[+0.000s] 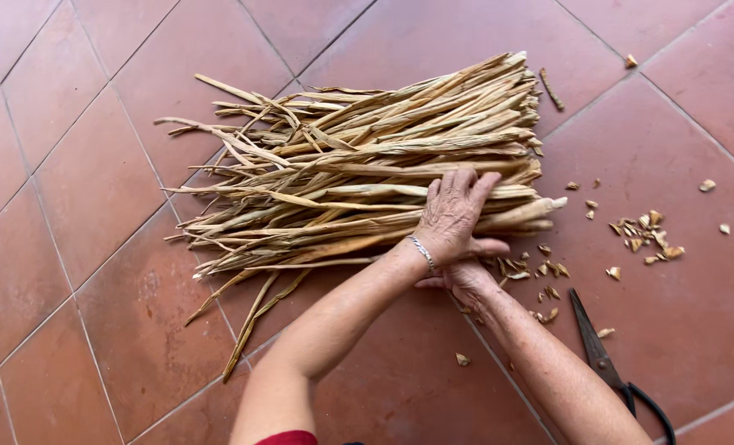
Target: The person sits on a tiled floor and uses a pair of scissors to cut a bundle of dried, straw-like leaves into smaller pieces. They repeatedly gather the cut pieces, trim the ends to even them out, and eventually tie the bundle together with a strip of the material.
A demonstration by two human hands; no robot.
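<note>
A big heap of dried tan plant stalks lies across the red floor tiles, cut ends to the right, frayed tips to the left. My left hand rests palm down on the heap near its cut ends, fingers spread, a thin silver bracelet on the wrist. My right hand is tucked under the left wrist at the heap's near edge; its fingers are hidden, so what it grips cannot be seen.
Black-handled scissors lie shut on the tiles at lower right. Small cut stalk scraps are scattered right of the heap. The terracotta tile floor extends all around.
</note>
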